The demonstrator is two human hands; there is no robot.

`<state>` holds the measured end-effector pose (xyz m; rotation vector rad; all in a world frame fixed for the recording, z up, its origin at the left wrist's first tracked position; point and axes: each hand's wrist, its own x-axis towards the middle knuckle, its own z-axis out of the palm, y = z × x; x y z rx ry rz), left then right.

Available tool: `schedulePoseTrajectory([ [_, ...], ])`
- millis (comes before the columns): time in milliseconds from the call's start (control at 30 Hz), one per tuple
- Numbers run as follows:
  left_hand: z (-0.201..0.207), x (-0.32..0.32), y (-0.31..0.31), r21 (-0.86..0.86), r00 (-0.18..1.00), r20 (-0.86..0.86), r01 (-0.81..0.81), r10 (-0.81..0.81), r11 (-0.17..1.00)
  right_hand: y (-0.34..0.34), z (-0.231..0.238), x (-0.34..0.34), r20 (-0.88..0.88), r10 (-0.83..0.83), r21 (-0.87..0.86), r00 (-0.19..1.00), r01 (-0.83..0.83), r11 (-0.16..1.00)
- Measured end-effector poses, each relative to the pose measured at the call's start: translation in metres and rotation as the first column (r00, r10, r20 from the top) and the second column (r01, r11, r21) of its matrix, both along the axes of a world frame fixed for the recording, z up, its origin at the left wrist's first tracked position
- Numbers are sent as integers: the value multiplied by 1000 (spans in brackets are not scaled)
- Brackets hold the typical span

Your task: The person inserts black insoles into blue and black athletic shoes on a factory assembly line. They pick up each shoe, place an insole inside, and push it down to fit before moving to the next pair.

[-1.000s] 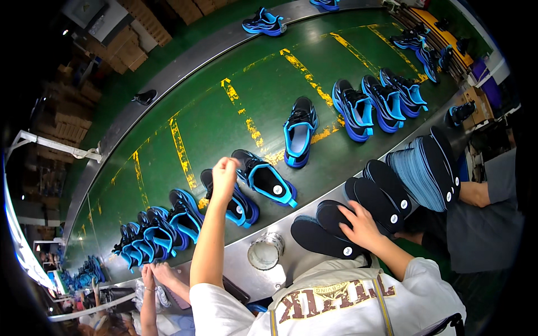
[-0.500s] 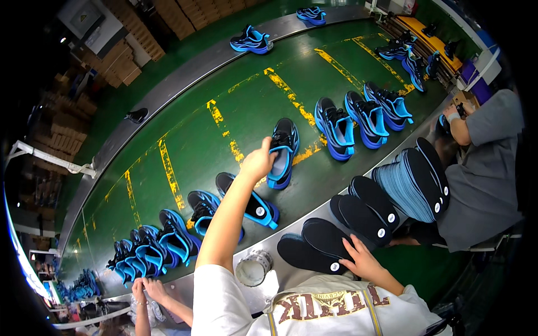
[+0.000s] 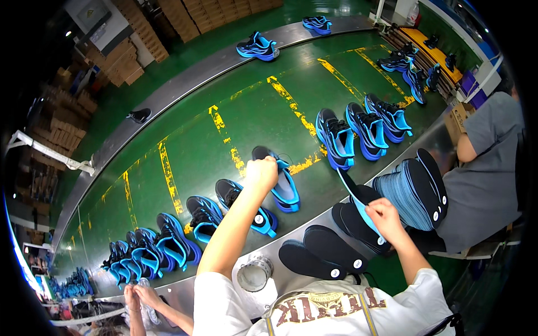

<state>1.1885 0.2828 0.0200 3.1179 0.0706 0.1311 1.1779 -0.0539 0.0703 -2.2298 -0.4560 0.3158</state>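
Note:
My left hand [image 3: 261,173] is closed over the laces and tongue of a black and blue sneaker [image 3: 287,190], whose heel opening faces me on the green belt. My right hand [image 3: 384,217] pinches a thin insole [image 3: 363,210], black on one face and light blue on the other. It stands tilted on edge above a pile of black insoles [image 3: 350,224]. Nearer to me lie more black insoles [image 3: 314,252] with round white stickers. Left of the held sneaker, another sneaker [image 3: 246,204] has a stickered insole partly sticking out of its opening.
Three sneakers [image 3: 336,137] stand to the right, and a row of several sneakers [image 3: 174,241] runs left. A tall insole stack [image 3: 400,193] sits beside a seated co-worker in grey [image 3: 482,179]. A white-crusted can [image 3: 255,274] stands before me. Another person's hands [image 3: 140,297] are at lower left.
My left hand has moved nearer and closed at the sneaker's tongue; the sneaker has shifted toward me. My right hand has gone from the near insoles to the right and lifted an insole.

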Motion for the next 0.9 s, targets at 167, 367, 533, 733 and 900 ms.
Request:
schedulePoseTrajectory([
  [167,19,-24,-8,-245,976,-159,-185,149,952,53,27,37,-508,185,106,841,-152,983],
  [367,15,-24,0,-430,937,-310,-288,160,856,131,-14,46,-409,346,-113,844,-424,899],
  [533,-1,-26,20,-613,909,-396,-369,132,699,179,-98,24,-14,503,-409,864,-464,786],
  [733,-27,-32,23,-743,936,-317,-346,155,573,172,-84,14,353,689,-557,633,-450,699],
  [900,-32,-35,10,-730,894,-312,-442,320,522,170,-47,16,56,682,-680,730,-472,561],
])
